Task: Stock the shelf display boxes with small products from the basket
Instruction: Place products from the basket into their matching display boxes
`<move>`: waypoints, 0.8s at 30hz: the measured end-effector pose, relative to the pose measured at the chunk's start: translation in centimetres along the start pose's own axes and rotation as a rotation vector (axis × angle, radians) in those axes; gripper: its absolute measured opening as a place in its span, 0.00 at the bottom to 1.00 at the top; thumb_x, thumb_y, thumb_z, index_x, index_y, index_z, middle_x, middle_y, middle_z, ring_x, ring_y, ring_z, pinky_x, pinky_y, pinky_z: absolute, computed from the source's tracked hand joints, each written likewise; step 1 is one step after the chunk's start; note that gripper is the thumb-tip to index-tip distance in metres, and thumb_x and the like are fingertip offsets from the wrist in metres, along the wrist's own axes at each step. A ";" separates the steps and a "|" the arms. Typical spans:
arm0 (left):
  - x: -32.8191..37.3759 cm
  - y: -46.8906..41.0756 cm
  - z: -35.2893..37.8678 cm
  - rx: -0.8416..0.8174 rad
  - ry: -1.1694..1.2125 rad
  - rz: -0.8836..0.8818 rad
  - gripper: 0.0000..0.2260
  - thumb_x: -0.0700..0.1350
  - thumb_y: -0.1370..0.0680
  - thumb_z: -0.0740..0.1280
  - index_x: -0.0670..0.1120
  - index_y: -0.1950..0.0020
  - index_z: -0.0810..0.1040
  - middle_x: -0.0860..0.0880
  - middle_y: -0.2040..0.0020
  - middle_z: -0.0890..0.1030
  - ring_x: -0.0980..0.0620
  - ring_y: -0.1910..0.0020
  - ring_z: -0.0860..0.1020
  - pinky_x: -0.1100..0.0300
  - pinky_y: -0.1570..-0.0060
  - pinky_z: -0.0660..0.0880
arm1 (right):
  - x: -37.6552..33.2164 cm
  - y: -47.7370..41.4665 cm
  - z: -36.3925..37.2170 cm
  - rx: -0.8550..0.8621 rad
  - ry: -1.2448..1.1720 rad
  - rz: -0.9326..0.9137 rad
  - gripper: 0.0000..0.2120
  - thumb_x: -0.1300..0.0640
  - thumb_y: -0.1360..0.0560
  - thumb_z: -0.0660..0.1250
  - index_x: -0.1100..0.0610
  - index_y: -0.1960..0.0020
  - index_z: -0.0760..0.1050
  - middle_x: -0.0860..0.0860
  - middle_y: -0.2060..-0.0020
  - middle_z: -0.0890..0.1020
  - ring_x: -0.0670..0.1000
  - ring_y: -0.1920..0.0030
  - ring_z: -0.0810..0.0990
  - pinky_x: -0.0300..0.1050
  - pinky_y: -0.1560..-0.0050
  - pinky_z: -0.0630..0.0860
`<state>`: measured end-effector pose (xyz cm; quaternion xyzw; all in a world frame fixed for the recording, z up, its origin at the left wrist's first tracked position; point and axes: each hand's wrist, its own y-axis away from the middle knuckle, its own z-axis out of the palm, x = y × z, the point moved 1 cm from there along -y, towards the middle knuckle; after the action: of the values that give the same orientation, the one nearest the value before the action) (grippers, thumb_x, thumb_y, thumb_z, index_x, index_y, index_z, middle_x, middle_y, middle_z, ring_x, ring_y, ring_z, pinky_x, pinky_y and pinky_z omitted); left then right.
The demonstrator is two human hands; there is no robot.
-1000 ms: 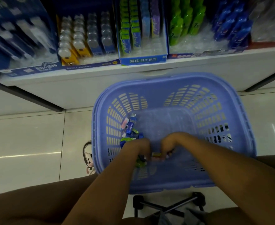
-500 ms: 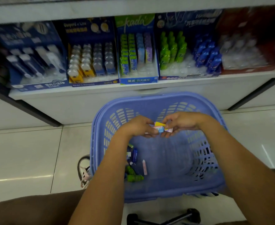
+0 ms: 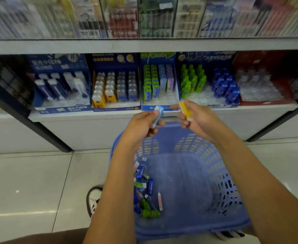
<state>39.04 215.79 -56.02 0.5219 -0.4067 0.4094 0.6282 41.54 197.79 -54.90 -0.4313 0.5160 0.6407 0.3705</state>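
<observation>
My left hand holds a small light-blue packet above the blue plastic basket. My right hand pinches a small yellow packet. Both hands hover just in front of the lower shelf, near the green-topped display box with green, blue and purple packets in rows. Several small blue and green products lie in the basket's left corner, with a pink one beside them.
Other display boxes line the lower shelf: blue pens at left, yellow and blue items, green and blue bottles, a red box at right. An upper shelf carries blurred pen packs. A shoe stands left of the basket on the tiled floor.
Both hands rose out of the basket toward the shelf and parted, each now carrying one packet. The view tilted upward, revealing the upper shelf.
</observation>
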 end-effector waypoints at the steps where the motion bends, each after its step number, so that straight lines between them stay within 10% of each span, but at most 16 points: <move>1: 0.3 -0.1 -0.1 0.032 0.029 0.019 0.10 0.47 0.18 0.60 0.46 0.54 0.78 0.54 0.69 0.81 0.58 0.77 0.69 0.68 0.77 0.65 | -1.0 -0.4 0.2 0.054 -0.068 -0.057 0.18 0.50 0.18 0.53 0.60 0.49 0.77 0.51 0.70 0.68 0.47 0.72 0.65 0.42 0.65 0.65; 5: 0.9 -0.1 0.0 0.068 0.173 0.032 0.09 0.46 0.18 0.58 0.43 0.48 0.75 0.53 0.70 0.78 0.57 0.77 0.67 0.66 0.78 0.61 | -4.0 -2.2 0.6 0.306 0.249 -0.300 0.14 0.53 0.22 0.64 0.65 0.50 0.78 0.59 0.61 0.79 0.54 0.63 0.77 0.49 0.51 0.75; 9: 0.9 -0.4 0.0 0.117 0.254 0.033 0.07 0.42 0.18 0.57 0.45 0.50 0.74 0.52 0.69 0.81 0.58 0.76 0.70 0.66 0.76 0.67 | -6.2 -4.6 1.0 0.274 0.551 -0.454 0.12 0.58 0.29 0.73 0.60 0.48 0.80 0.51 0.64 0.79 0.41 0.68 0.74 0.28 0.65 0.72; 24: -0.4 -2.1 0.6 0.161 0.338 0.028 0.07 0.38 0.19 0.60 0.47 0.53 0.75 0.47 0.60 0.82 0.53 0.64 0.79 0.65 0.66 0.78 | -6.6 -9.8 -1.0 0.254 1.150 -0.474 0.08 0.62 0.26 0.69 0.58 0.47 0.78 0.52 0.56 0.79 0.46 0.56 0.76 0.27 0.59 0.65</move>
<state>40.80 214.94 -56.97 0.4888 -0.2684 0.5310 0.6380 53.05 198.55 -52.22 -0.7619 0.5949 0.1410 0.2140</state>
